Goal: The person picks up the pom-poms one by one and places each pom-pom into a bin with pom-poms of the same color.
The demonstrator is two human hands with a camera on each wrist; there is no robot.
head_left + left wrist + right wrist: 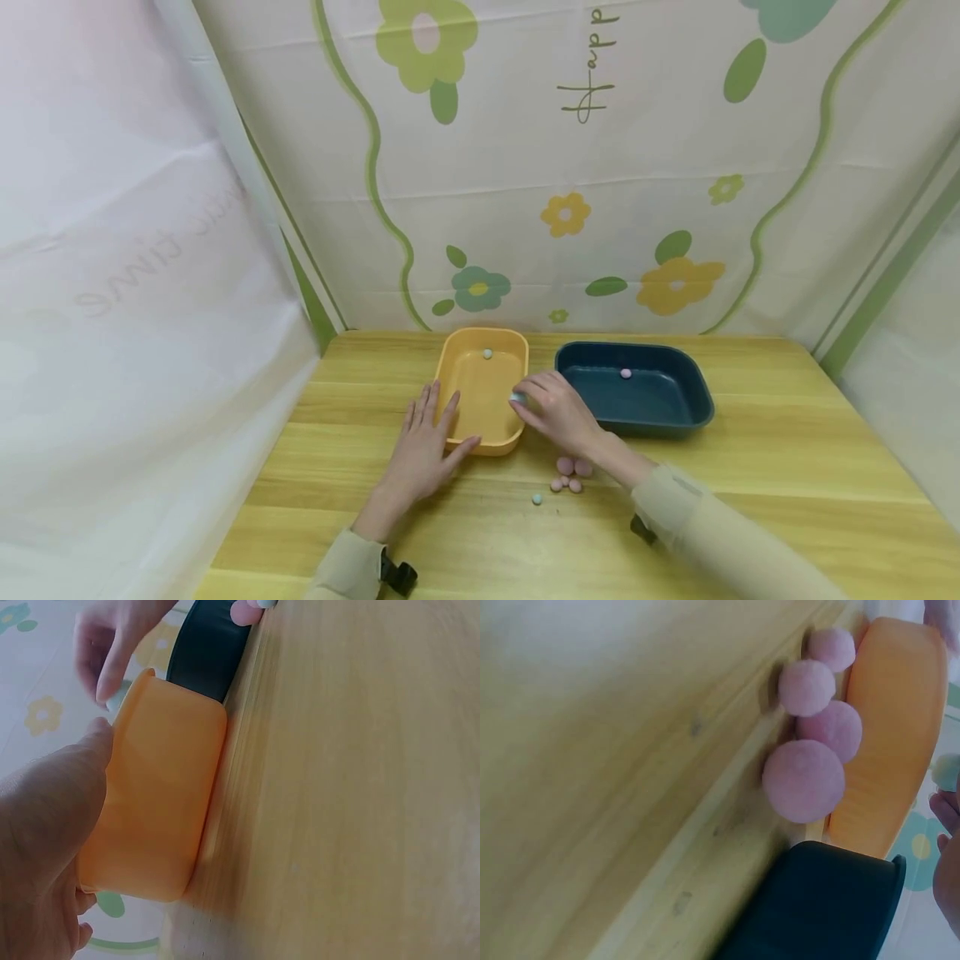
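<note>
My left hand [422, 458] lies over the near left side of a yellow tray [491, 332], its fingers spread and fairly straight against the rim. In the left wrist view the thumb reaches along that tray's edge. Between thumb and fingertips, my right hand [558, 410] pinches a pale blue-green ball [946, 771] above the tray's right rim. Inside the yellow tray, a small pale ball [487, 354] lies near the far end. A dark blue tray [645, 396] sits to the right, holding one small pink ball [626, 373].
Several pink balls [804, 781] of differing sizes cluster on the wooden table [795, 500] below the right forearm. Beside them is a small blue-green ball [537, 499]. Flower-printed cloth [510, 150] hangs behind the table, with more cloth at both sides.
</note>
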